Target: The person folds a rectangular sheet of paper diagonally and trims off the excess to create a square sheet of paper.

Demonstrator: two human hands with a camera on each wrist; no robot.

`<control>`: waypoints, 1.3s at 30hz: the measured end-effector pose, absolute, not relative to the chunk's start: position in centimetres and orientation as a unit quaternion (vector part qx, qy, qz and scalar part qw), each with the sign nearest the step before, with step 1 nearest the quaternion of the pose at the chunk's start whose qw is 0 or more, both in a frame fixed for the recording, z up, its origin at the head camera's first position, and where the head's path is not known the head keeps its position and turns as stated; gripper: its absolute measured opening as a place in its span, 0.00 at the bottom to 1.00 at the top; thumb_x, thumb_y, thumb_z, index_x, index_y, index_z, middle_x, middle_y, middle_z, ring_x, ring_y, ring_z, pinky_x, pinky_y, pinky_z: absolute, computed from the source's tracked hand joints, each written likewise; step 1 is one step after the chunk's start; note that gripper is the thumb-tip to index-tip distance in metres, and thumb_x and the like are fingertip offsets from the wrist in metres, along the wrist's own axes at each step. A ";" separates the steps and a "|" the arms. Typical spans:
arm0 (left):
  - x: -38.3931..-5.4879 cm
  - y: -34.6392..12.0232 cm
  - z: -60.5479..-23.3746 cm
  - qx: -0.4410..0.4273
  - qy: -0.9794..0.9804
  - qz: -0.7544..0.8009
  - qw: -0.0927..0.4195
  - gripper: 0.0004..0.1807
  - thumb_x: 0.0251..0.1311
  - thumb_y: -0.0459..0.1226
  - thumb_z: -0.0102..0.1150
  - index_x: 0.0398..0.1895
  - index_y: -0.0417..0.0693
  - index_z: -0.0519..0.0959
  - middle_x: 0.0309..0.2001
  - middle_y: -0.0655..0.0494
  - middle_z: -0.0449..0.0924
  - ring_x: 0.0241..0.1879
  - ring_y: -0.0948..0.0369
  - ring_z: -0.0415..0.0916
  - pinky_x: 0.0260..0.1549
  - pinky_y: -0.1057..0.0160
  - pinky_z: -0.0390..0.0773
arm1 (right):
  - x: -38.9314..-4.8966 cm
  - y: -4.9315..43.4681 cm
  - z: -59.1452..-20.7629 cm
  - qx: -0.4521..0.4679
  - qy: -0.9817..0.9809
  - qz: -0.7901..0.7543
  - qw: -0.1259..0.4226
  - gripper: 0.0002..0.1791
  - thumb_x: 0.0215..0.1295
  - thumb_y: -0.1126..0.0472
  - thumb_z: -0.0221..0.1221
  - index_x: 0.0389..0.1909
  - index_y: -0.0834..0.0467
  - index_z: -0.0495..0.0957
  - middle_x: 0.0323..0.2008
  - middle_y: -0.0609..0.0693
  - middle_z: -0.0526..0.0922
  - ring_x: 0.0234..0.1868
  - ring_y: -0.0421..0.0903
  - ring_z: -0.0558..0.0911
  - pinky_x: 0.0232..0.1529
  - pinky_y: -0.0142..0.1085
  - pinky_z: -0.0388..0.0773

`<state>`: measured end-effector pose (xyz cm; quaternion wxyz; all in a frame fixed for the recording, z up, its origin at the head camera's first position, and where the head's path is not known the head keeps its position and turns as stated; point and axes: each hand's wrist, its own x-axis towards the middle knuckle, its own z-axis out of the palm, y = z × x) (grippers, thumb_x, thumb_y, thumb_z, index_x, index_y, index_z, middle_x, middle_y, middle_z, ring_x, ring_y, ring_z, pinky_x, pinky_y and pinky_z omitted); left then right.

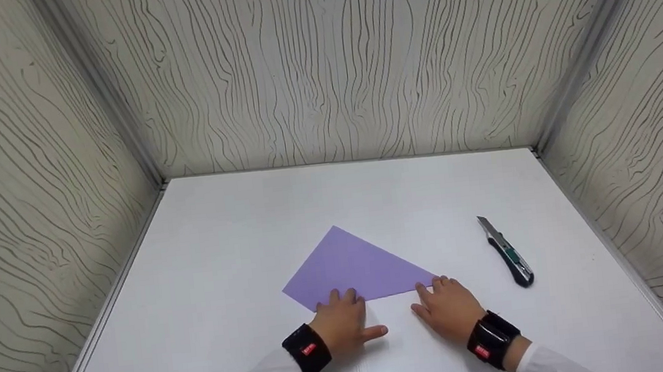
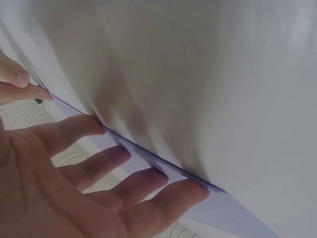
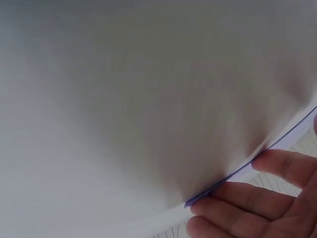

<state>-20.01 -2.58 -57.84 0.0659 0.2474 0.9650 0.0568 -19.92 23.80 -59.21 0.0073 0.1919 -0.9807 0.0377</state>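
Observation:
A folded sheet of purple paper (image 1: 352, 265) lies flat on the white table, its long folded edge facing the person. My left hand (image 1: 341, 326) presses its fingertips on that near edge toward the left, with the thumb stretched out to the right over the table. In the left wrist view, the fingers (image 2: 148, 186) are spread along the crease. At the paper's right corner, my right hand (image 1: 448, 310) rests its fingertips on the edge. The right wrist view shows these fingers (image 3: 237, 203) lying along the crease by the pointed tip.
A utility knife (image 1: 510, 256) with its blade out lies on the white table (image 1: 224, 222), to the right of the paper. Panels with a wood-grain pattern (image 1: 319, 64) close in the table at the back and both sides. Black bands (image 1: 307, 352) circle both wrists.

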 end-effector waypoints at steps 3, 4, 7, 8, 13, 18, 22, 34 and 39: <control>-20.0 -2.7 -58.1 0.248 0.966 0.053 0.055 0.50 0.66 0.75 0.55 0.69 0.42 0.82 0.64 0.48 0.80 0.61 0.44 0.78 0.51 0.35 0.87 | -20.1 23.8 -59.3 0.190 -0.980 0.052 -0.002 0.28 0.82 0.47 0.58 0.65 0.68 0.82 0.57 0.74 0.85 0.61 0.72 0.84 0.67 0.64 0.79; -20.0 -2.8 -58.2 0.249 0.966 0.051 0.052 0.50 0.66 0.75 0.55 0.69 0.43 0.82 0.64 0.48 0.80 0.61 0.44 0.78 0.51 0.35 0.87 | -20.1 23.9 -59.3 0.188 -0.980 0.057 -0.004 0.28 0.82 0.47 0.58 0.65 0.67 0.82 0.58 0.74 0.85 0.62 0.72 0.84 0.67 0.64 0.79; -20.0 -3.1 -58.4 0.254 0.965 0.048 0.047 0.48 0.67 0.75 0.54 0.70 0.44 0.81 0.67 0.48 0.80 0.65 0.43 0.78 0.55 0.35 0.86 | -20.2 24.0 -59.2 0.186 -0.980 0.067 -0.005 0.28 0.82 0.47 0.57 0.65 0.67 0.83 0.58 0.73 0.85 0.62 0.73 0.84 0.67 0.65 0.79; -20.0 -3.2 -58.5 0.256 0.964 0.047 0.046 0.48 0.68 0.74 0.54 0.71 0.45 0.81 0.68 0.48 0.80 0.67 0.42 0.77 0.57 0.36 0.86 | -20.2 24.0 -59.2 0.185 -0.980 0.070 -0.004 0.28 0.82 0.47 0.57 0.64 0.66 0.83 0.58 0.73 0.85 0.62 0.73 0.84 0.67 0.65 0.79; -20.3 -3.9 -58.4 0.272 0.959 0.060 0.056 0.47 0.71 0.72 0.53 0.70 0.40 0.79 0.71 0.46 0.79 0.70 0.43 0.76 0.61 0.39 0.85 | -20.1 24.0 -59.0 0.190 -0.978 0.085 0.010 0.26 0.82 0.50 0.57 0.63 0.68 0.83 0.57 0.72 0.86 0.63 0.72 0.84 0.68 0.65 0.78; -20.1 -4.6 -58.7 0.287 0.956 0.045 0.026 0.44 0.71 0.72 0.53 0.60 0.40 0.84 0.58 0.47 0.85 0.56 0.48 0.82 0.53 0.47 0.88 | -19.7 23.9 -58.9 0.193 -0.977 0.096 0.005 0.26 0.83 0.51 0.56 0.64 0.70 0.82 0.59 0.75 0.84 0.65 0.73 0.82 0.71 0.66 0.75; -19.7 -4.7 -58.8 0.287 0.957 0.034 0.009 0.45 0.70 0.74 0.52 0.56 0.42 0.85 0.48 0.49 0.84 0.46 0.51 0.80 0.45 0.51 0.87 | -19.5 24.0 -59.1 0.195 -0.978 0.079 -0.001 0.27 0.83 0.50 0.56 0.66 0.69 0.81 0.60 0.74 0.84 0.65 0.73 0.82 0.71 0.66 0.75; -19.9 -4.7 -58.9 0.289 0.955 0.054 0.028 0.47 0.68 0.74 0.55 0.61 0.40 0.83 0.50 0.47 0.83 0.47 0.50 0.79 0.46 0.52 0.88 | -19.9 25.2 -58.5 0.175 -0.979 0.102 -0.012 0.25 0.83 0.50 0.56 0.61 0.68 0.84 0.61 0.68 0.86 0.67 0.68 0.83 0.73 0.67 0.72; -20.0 -4.5 -58.9 0.287 0.956 0.045 0.030 0.47 0.68 0.75 0.54 0.60 0.40 0.84 0.50 0.48 0.83 0.47 0.50 0.79 0.48 0.52 0.88 | -19.9 25.1 -58.4 0.182 -0.982 0.043 0.008 0.25 0.80 0.49 0.60 0.50 0.71 0.85 0.48 0.67 0.90 0.57 0.66 0.88 0.69 0.64 0.77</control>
